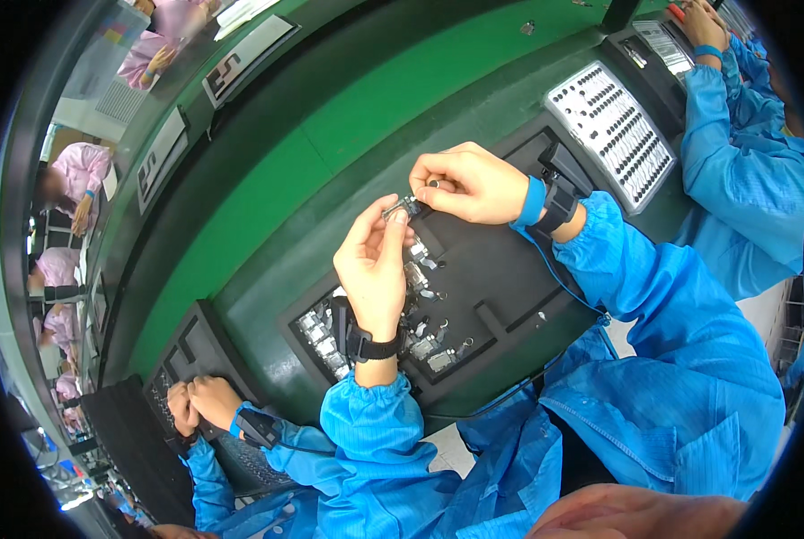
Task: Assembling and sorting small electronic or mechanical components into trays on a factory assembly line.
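Between thumb and fingers, my left hand grips a small metal part above the black foam tray. My right hand is closed beside it, its fingers pinching a small dark cylindrical piece whose kind I cannot make out. The two hands nearly meet at the metal part. Below and around my left wrist, several small metal assemblies lie in the tray, some with little rings or loops attached. My left wrist hides some of them.
A white tray with rows of small black-ended pieces stands at the right. A co-worker's blue sleeves are beyond it. Another co-worker's hands work over a dark tray at the left. A blue cord runs from my right wrist.
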